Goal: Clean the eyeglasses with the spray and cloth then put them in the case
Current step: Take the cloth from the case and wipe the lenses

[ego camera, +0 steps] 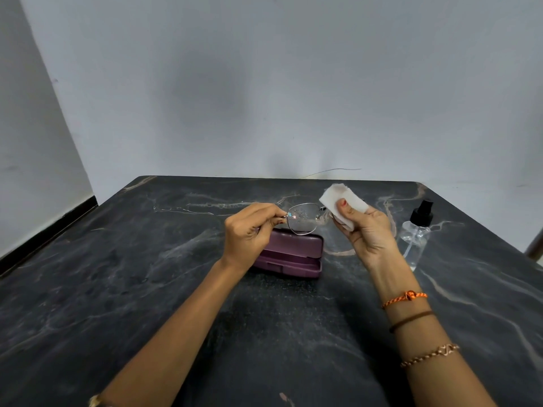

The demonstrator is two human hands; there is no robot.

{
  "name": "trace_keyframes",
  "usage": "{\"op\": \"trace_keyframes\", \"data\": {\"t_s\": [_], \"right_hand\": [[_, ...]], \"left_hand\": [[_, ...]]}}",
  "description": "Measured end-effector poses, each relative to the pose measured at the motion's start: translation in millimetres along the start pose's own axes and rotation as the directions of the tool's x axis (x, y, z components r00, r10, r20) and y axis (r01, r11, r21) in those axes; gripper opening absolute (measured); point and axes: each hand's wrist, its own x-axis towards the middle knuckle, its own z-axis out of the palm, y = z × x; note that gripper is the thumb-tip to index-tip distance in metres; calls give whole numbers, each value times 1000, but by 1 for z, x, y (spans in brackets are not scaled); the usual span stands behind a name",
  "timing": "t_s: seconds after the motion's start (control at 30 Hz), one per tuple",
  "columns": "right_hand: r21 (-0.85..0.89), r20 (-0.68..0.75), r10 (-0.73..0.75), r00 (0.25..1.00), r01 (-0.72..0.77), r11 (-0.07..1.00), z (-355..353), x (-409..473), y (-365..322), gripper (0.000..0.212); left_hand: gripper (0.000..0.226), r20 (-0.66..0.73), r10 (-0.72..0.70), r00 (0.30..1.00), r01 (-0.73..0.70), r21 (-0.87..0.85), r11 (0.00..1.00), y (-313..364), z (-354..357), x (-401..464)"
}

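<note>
My left hand pinches the left hinge of thin metal-framed eyeglasses, holding them up above the table. Droplets speckle the left lens. My right hand grips a folded white cloth, which covers the right lens; that lens is hidden behind cloth and fingers. A purple eyeglass case lies closed on the table just below the glasses. A clear spray bottle with a black nozzle stands upright to the right of my right hand.
The dark marbled table reaches back to a pale wall. A metal post shows at the right edge. Bracelets and thread bands circle my right wrist.
</note>
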Motion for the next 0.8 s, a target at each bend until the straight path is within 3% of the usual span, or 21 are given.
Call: {"op": "trace_keyframes", "data": {"t_s": [0.1, 0.23, 0.43, 0.6, 0.8], "right_hand": [[9, -69, 6, 998, -5, 1000, 1, -1, 0, 3], [148, -133, 49, 990, -29, 989, 6, 0, 5, 7], [193, -37, 116, 993, -107, 975, 4, -1, 11, 8], [12, 18, 89, 996, -89, 996, 1, 2, 7, 15], [-210, -45, -14, 999, 4, 978, -2, -1, -2, 14]], "left_hand": [[12, 5, -1, 1000, 1, -6, 1000, 2, 1, 1], [13, 4, -10, 1000, 10, -17, 1000, 2, -1, 2], [12, -9, -13, 1000, 13, -12, 1000, 3, -1, 1], [12, -3, -33, 999, 33, 2, 999, 0, -2, 0], [11, -30, -30, 999, 30, 17, 999, -1, -2, 3]]}}
